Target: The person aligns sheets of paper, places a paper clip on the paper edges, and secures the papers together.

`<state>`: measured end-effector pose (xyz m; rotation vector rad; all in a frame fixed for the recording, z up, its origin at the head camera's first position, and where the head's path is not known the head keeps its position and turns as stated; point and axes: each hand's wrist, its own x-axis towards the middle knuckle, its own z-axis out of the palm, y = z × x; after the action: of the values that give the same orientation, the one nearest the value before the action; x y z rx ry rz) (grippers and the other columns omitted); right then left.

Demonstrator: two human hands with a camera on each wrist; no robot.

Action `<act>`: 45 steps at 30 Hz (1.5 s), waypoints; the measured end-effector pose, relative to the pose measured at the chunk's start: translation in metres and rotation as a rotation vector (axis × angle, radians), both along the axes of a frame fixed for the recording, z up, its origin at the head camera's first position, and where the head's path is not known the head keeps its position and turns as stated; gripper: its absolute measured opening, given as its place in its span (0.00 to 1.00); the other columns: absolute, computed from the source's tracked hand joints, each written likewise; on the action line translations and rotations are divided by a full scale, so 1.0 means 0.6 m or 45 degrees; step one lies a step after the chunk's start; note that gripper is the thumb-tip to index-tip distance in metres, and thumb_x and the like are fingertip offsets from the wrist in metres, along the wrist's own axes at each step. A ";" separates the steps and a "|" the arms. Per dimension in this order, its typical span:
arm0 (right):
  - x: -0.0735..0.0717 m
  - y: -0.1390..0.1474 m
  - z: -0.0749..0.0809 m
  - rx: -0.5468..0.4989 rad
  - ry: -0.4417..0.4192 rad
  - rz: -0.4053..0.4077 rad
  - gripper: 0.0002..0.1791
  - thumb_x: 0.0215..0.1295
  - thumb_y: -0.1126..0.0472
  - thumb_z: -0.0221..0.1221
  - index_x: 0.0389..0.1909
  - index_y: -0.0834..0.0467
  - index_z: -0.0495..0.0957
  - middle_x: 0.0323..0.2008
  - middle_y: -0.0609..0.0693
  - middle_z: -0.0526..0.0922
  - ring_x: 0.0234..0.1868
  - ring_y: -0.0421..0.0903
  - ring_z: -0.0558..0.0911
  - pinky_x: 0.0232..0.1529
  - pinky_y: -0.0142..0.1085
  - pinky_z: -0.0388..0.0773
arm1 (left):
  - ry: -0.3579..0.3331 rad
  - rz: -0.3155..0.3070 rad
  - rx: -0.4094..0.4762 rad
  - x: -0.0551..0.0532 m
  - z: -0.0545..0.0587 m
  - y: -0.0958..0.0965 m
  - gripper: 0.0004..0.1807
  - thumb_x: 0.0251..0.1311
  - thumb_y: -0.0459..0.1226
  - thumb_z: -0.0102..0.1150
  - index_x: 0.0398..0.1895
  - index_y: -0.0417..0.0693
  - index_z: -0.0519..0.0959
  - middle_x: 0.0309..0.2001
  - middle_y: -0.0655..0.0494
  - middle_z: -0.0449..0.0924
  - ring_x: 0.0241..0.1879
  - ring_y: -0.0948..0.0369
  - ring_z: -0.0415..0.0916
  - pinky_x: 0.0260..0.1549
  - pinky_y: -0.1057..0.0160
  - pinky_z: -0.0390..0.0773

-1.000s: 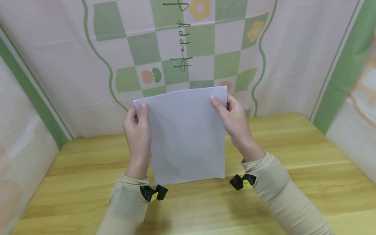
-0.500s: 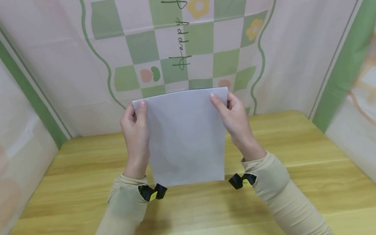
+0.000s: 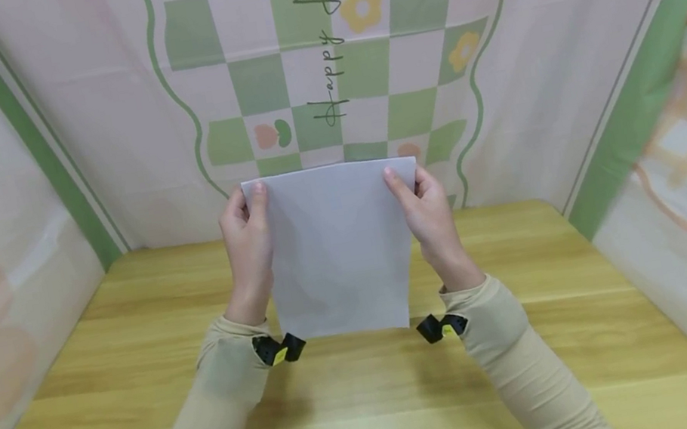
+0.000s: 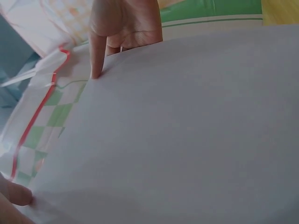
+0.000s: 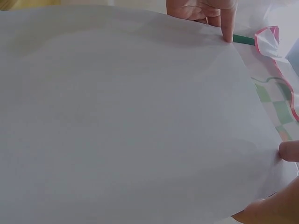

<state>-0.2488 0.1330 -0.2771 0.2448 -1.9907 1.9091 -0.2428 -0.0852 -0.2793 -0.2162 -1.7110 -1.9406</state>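
Note:
A plain white sheet of paper [image 3: 340,253] is held up by its two top corners, its face toward the head camera. My left hand [image 3: 248,250] pinches the upper left corner, thumb in front and fingers behind. At the upper right corner my right hand [image 3: 431,222] grips the sheet the same way. In the left wrist view the paper [image 4: 177,130] fills most of the picture, with the right hand [image 4: 126,25] at its far edge. The right wrist view shows the paper [image 5: 131,112] bowing slightly, the left hand [image 5: 203,11] on its far corner.
Below the hands lies a wood-grain table [image 3: 363,403] with rounded far corners. A printed curtain [image 3: 347,76] with green checks hangs behind it, and more printed cloth stands at the left and right sides. Small black cameras [image 3: 279,349] sit on both wrists.
Both hands stay on the paper's corners, almost still. The sheet and left hand have shifted very slightly left since the earliest frame, and the head view has tilted a little.

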 end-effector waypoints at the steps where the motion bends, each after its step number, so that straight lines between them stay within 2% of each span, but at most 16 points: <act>1: 0.001 0.000 0.001 -0.001 -0.003 0.000 0.15 0.68 0.50 0.55 0.43 0.58 0.74 0.35 0.46 0.76 0.38 0.42 0.75 0.42 0.33 0.71 | -0.001 -0.002 0.002 0.000 0.001 0.000 0.12 0.70 0.41 0.47 0.39 0.40 0.74 0.33 0.56 0.70 0.35 0.63 0.66 0.32 0.68 0.64; 9: 0.006 0.003 0.008 0.005 -0.023 0.006 0.16 0.68 0.49 0.55 0.46 0.58 0.74 0.37 0.46 0.77 0.39 0.42 0.75 0.43 0.33 0.70 | -0.001 0.001 0.001 0.004 0.007 0.000 0.12 0.70 0.41 0.48 0.36 0.42 0.73 0.31 0.56 0.69 0.34 0.63 0.66 0.31 0.68 0.63; 18: 0.004 0.007 -0.004 0.024 -0.073 0.031 0.17 0.68 0.51 0.55 0.48 0.59 0.73 0.39 0.46 0.77 0.41 0.42 0.75 0.46 0.33 0.71 | -0.055 -0.035 -0.005 0.004 -0.005 -0.001 0.15 0.70 0.42 0.48 0.46 0.38 0.74 0.43 0.51 0.76 0.45 0.62 0.72 0.50 0.64 0.71; 22: 0.001 0.008 -0.006 0.025 -0.058 0.026 0.19 0.68 0.51 0.55 0.50 0.60 0.73 0.40 0.46 0.77 0.41 0.42 0.76 0.46 0.33 0.71 | -0.060 -0.032 0.023 0.005 -0.010 -0.002 0.18 0.69 0.42 0.49 0.52 0.38 0.73 0.48 0.49 0.76 0.49 0.61 0.73 0.54 0.63 0.72; 32: -0.001 0.008 -0.006 0.006 -0.078 0.003 0.19 0.67 0.51 0.56 0.50 0.60 0.73 0.39 0.45 0.78 0.41 0.41 0.76 0.45 0.33 0.72 | -0.042 -0.025 0.021 0.006 -0.016 -0.003 0.17 0.69 0.41 0.49 0.54 0.38 0.73 0.47 0.48 0.77 0.45 0.61 0.75 0.47 0.66 0.75; 40: 0.002 0.004 0.001 -0.019 0.002 -0.021 0.16 0.67 0.51 0.56 0.47 0.58 0.74 0.39 0.46 0.78 0.41 0.42 0.76 0.44 0.33 0.71 | -0.001 -0.008 0.032 0.006 -0.004 0.001 0.16 0.68 0.41 0.50 0.51 0.38 0.74 0.43 0.52 0.77 0.43 0.62 0.74 0.45 0.67 0.73; 45: 0.002 0.002 -0.002 -0.007 0.013 -0.011 0.14 0.66 0.51 0.57 0.45 0.57 0.74 0.36 0.46 0.78 0.39 0.42 0.77 0.41 0.32 0.72 | 0.008 -0.029 0.006 0.007 -0.007 0.000 0.15 0.69 0.41 0.48 0.48 0.38 0.74 0.41 0.52 0.75 0.41 0.62 0.72 0.43 0.66 0.72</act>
<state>-0.2475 0.1344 -0.2785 0.2437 -1.9762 1.9038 -0.2384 -0.0855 -0.2833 -0.2408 -1.7074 -1.9580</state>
